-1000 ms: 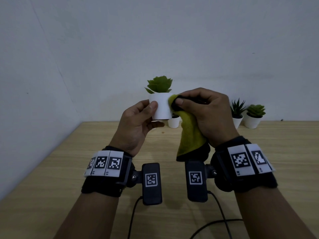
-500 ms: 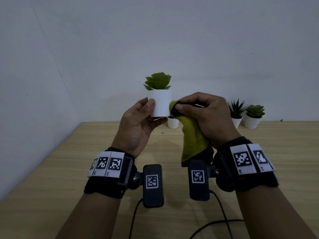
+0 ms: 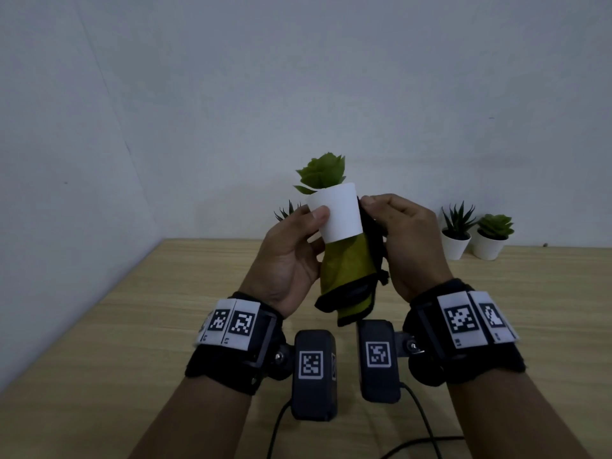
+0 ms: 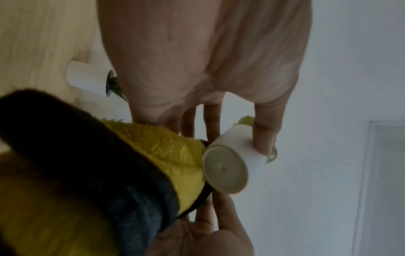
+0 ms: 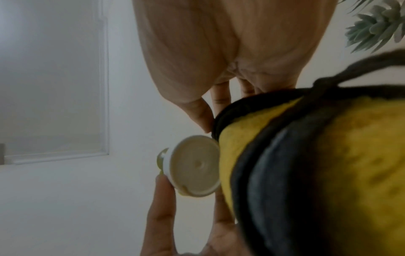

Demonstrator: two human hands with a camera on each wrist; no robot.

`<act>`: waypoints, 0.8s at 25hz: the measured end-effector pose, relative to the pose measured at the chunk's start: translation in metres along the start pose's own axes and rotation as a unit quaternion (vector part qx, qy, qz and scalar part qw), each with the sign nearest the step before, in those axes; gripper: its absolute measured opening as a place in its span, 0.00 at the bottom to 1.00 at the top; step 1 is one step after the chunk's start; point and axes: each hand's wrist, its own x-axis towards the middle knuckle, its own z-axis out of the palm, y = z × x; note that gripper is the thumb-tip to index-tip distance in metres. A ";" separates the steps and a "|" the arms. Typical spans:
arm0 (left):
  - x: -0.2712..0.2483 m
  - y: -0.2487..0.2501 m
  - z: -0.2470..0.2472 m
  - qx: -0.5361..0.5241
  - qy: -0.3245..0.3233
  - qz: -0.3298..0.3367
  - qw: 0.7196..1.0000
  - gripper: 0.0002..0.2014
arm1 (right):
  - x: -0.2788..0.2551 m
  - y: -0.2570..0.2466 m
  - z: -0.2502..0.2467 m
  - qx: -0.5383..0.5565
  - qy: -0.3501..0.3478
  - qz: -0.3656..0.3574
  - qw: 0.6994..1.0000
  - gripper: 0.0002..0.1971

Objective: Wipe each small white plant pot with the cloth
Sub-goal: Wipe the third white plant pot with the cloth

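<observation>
One white pot (image 3: 337, 212), frame centre, pinched by left hand (image 3: 286, 260) fingertips; cloth (image 3: 351, 270) pinched in right hand (image 3: 409, 240); risk: slipping under wiping pressure.

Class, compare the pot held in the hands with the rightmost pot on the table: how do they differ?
The held pot is lifted off the table and tilted; the rightmost pot stands upright on the table. The left hand grips the held pot and the cloth touches it; nothing touches the rightmost pot. Both are white with rosette-shaped green plants.

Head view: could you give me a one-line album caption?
Left hand holds a white pot while right hand wipes with a yellow cloth.
</observation>
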 end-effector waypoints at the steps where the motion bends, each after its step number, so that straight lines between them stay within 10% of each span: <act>1: 0.000 0.000 0.000 0.005 0.018 0.003 1.000 0.33 | 0.000 -0.002 -0.001 -0.005 -0.007 0.007 1.000 0.10; 13: -0.003 -0.007 0.014 0.260 0.118 0.108 0.952 0.19 | -0.002 -0.004 -0.005 -0.041 -0.110 -0.021 0.993 0.22; 20: 0.002 0.001 0.005 0.149 0.069 0.077 0.983 0.21 | 0.011 0.001 -0.018 0.133 -0.056 0.070 0.987 0.16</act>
